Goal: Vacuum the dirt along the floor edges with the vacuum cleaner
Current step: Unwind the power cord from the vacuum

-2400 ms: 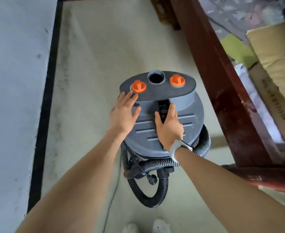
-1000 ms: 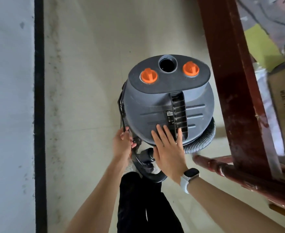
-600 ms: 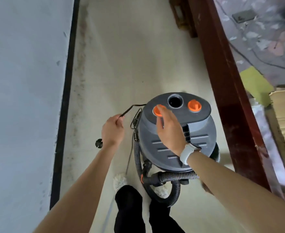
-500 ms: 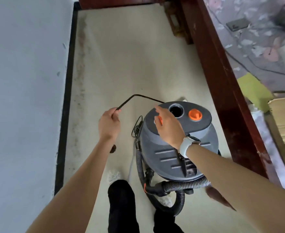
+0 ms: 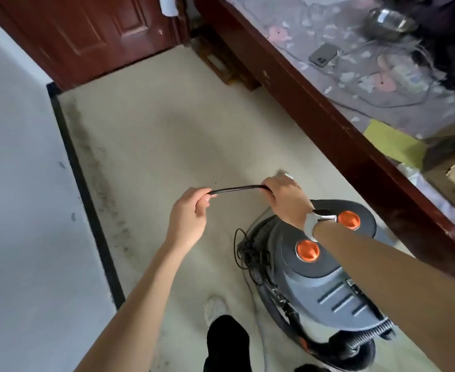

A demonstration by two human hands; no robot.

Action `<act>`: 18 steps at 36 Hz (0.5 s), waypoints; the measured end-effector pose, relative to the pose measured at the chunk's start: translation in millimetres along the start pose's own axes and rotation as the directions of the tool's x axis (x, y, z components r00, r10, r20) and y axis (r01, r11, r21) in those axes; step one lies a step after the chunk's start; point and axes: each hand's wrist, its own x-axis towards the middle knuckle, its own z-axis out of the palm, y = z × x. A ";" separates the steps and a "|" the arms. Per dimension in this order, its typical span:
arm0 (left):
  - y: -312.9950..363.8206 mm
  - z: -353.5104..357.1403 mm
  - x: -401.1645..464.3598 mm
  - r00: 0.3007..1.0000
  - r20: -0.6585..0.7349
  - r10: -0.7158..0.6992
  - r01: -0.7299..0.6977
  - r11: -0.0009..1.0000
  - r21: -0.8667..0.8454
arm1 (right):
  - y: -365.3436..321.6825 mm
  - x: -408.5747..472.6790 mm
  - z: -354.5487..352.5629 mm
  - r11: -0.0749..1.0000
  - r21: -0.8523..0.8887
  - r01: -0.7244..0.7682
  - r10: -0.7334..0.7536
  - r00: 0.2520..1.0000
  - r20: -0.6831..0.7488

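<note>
The left hand [image 5: 187, 213] pinches one end of a short visible span of the black power cord [image 5: 237, 189]; the right hand [image 5: 285, 198] grips the other end, fingers curled round it. The span runs nearly level between both hands, above the floor [image 5: 167, 130]. The vacuum cleaner [image 5: 320, 267] stands on the floor below the right forearm, close to a dark red wooden frame [image 5: 328, 124]. More cord lies bunched against its left side. Dark dirt [image 5: 105, 194] lines the floor edge along the black baseboard [image 5: 84, 194].
</note>
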 end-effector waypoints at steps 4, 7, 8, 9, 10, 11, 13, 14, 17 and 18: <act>-6.4 -13.3 23.8 0.999 -0.047 -0.014 0.021 0.988 0.156 | 8.0 -5.5 -3.4 0.990 -0.027 -0.136 0.135 0.989 -0.057; -5.5 -10.6 45.6 1.000 0.022 -0.007 0.002 0.975 0.221 | 23.8 -22.1 -13.2 0.960 -0.057 -0.275 0.266 0.956 -0.128; -2.1 -6.4 51.8 0.997 0.083 0.010 -0.029 0.974 0.226 | 29.8 -29.9 -17.9 0.951 -0.068 -0.300 0.286 0.943 -0.170; 2.9 -0.5 57.4 0.988 0.154 0.032 -0.065 0.974 0.217 | 36.4 -38.1 -22.4 0.941 -0.073 -0.330 0.309 0.927 -0.213; 10.2 7.0 61.5 0.972 0.232 0.048 -0.095 0.976 0.194 | 42.3 -46.7 -27.9 0.926 -0.072 -0.371 0.344 0.905 -0.250; 19.8 15.4 64.9 0.949 0.310 0.058 -0.114 0.980 0.165 | 46.7 -55.1 -34.5 0.906 -0.064 -0.419 0.385 0.877 -0.287; 41.6 35.1 71.9 0.888 0.450 0.090 -0.156 0.981 0.112 | 54.4 -70.7 -47.9 0.859 -0.037 -0.510 0.463 0.806 -0.368; 53.3 46.4 75.0 0.853 0.510 0.113 -0.185 0.979 0.091 | 56.7 -78.4 -55.0 0.835 -0.018 -0.550 0.497 0.768 -0.404; 89.3 79.2 79.7 0.717 0.663 0.216 -0.323 0.945 0.041 | 62.7 -101.4 -69.7 0.770 0.042 -0.637 0.573 0.661 -0.484; 102.8 92.4 81.3 0.667 0.703 0.247 -0.374 0.927 0.028 | 64.2 -110.8 -75.4 0.736 0.074 -0.673 0.608 0.610 -0.509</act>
